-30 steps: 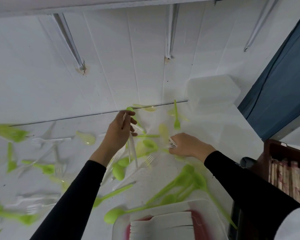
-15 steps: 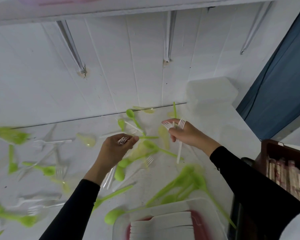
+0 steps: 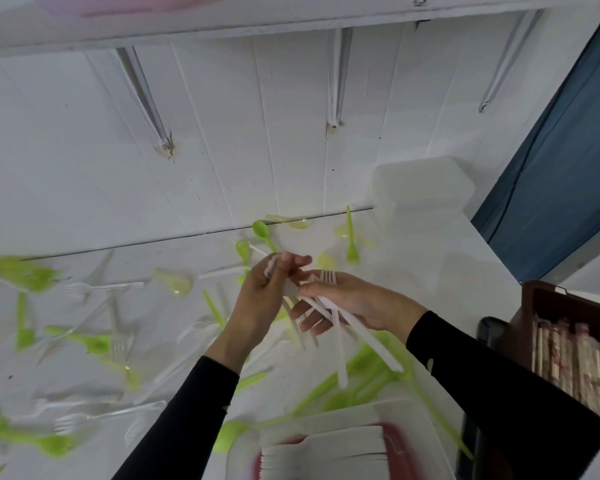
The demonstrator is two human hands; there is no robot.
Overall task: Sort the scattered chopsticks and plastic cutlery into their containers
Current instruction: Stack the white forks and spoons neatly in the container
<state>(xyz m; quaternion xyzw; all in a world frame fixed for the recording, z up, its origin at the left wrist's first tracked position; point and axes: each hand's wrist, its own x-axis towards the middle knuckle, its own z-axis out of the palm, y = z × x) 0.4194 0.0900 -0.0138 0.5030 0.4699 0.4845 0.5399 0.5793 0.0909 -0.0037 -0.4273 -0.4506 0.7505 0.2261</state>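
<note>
Littering white table (image 3: 447, 271): green cutlery (image 3: 352, 245); white panelled wall (image 3: 239, 150) behind

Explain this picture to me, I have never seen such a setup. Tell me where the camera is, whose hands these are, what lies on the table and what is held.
No machine here: one camera worn on a person's head looks down at their own bare hands. The left hand and the right hand each grip white plastic forks, close together above the white table. Green spoons and clear forks lie scattered on it. A clear tub holds stacked white cutlery; a brown box holds wrapped chopsticks.
</note>
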